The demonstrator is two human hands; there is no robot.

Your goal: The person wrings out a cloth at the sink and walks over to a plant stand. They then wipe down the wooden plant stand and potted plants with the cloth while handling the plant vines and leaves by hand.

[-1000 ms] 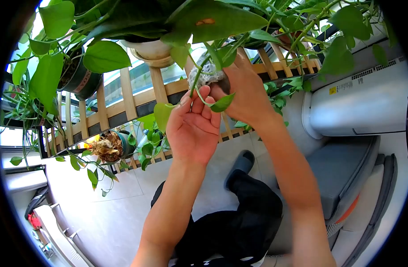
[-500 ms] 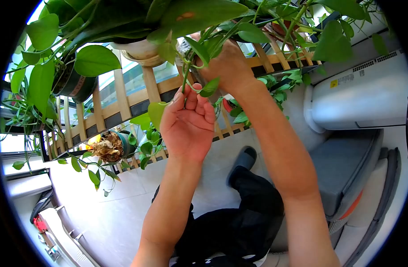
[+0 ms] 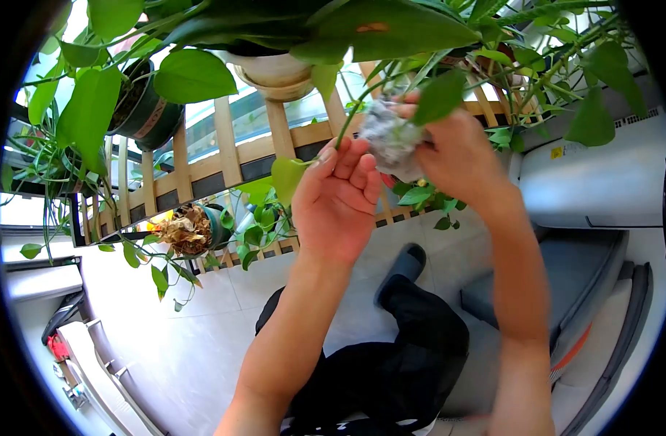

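A green vine stem (image 3: 352,110) hangs from the leafy plants above, and my left hand (image 3: 337,195), palm turned up, pinches its lower part between thumb and fingertips. A yellow-green leaf (image 3: 285,179) sits beside my left thumb. To the right, my right hand (image 3: 460,156) is closed on a crumpled grey-white cloth (image 3: 391,142), slightly blurred. A green leaf (image 3: 440,97) covers part of my right fingers. The cloth is close to my left fingertips; whether it touches the stem I cannot tell.
A slatted wooden shelf (image 3: 228,142) carries a white pot (image 3: 275,76) and a dark green pot (image 3: 159,120). Below is a pot with dried brown leaves (image 3: 186,231). A white appliance (image 3: 602,171) and a grey cushion (image 3: 543,272) stand at the right.
My right hand has moved right and down, out from behind the leaves, bringing the cloth into fuller view. My left hand keeps its pinch on the stem; the view has shifted slightly.
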